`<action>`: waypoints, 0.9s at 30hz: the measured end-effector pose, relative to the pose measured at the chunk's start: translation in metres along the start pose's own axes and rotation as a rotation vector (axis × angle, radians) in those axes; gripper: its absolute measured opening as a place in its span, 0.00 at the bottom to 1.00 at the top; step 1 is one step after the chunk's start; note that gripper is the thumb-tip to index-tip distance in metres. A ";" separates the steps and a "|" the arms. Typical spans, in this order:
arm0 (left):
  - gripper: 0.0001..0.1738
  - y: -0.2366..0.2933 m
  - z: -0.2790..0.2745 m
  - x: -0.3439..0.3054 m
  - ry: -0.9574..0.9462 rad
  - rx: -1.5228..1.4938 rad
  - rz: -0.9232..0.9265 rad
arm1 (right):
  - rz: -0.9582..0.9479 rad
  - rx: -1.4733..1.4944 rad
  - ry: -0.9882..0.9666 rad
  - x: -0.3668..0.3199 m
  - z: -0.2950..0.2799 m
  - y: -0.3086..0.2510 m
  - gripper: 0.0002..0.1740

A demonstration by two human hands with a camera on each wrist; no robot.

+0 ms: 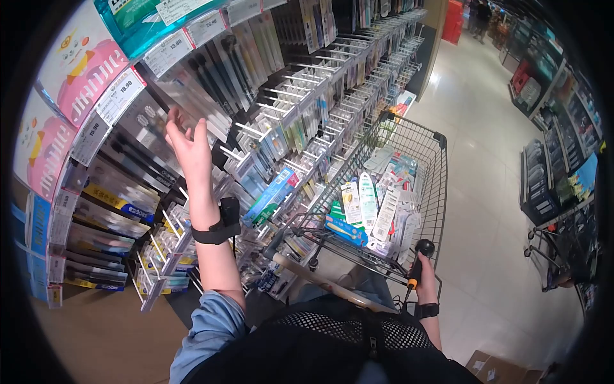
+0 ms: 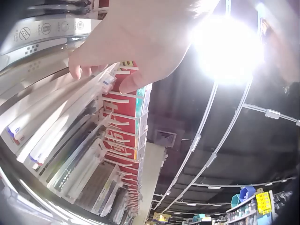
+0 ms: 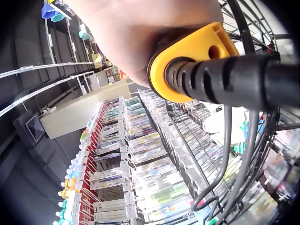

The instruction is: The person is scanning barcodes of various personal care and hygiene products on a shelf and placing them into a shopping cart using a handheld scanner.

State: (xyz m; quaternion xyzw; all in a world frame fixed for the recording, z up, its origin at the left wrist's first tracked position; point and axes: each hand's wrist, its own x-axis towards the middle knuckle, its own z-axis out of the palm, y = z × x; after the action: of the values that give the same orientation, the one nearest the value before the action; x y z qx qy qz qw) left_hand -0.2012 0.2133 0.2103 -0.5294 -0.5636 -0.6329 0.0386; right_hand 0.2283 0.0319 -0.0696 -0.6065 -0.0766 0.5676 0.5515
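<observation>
My left hand [image 1: 190, 144] is raised in front of long, slim hanging packs [image 1: 220, 83], its thumb and fingers spread apart in the head view. From the left wrist, that hand [image 2: 140, 42] overlaps the edges of several clear and white packs [image 2: 51, 112], fingertips close to them. My right hand [image 1: 425, 281] grips a black handheld device with an orange band [image 1: 414, 281] and a round black head, beside the shopping cart's right rim. The right wrist view shows the device's yellow-orange collar [image 3: 187, 61] with a ribbed black cable end coming out of it.
A black wire shopping cart [image 1: 441, 185] stands ahead, holding several packs such as a white-green one [image 1: 367, 198]. Metal display hooks [image 1: 300, 86] fill the left side, under price tags [image 1: 121, 96]. Tiled aisle floor [image 1: 473, 121] runs along the right, with black racks [image 1: 543, 173] beyond.
</observation>
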 end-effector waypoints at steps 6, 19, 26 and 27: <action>0.31 -0.007 0.009 0.010 -0.011 -0.084 -0.036 | 0.030 0.024 -0.006 0.003 -0.001 -0.005 0.16; 0.20 -0.005 0.024 0.022 0.015 -0.187 -0.233 | 0.085 0.039 -0.074 0.013 -0.013 -0.013 0.15; 0.12 -0.012 0.031 0.017 -0.004 -0.451 -0.127 | 0.082 0.059 -0.092 0.014 -0.012 -0.017 0.15; 0.12 -0.005 0.033 0.014 -0.007 -0.448 -0.130 | 0.087 0.058 -0.089 0.014 -0.012 -0.018 0.15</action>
State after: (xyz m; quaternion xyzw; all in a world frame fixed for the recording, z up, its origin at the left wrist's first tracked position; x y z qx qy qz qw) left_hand -0.1898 0.2481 0.2105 -0.4894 -0.4422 -0.7416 -0.1228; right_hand 0.2522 0.0414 -0.0674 -0.5671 -0.0582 0.6195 0.5397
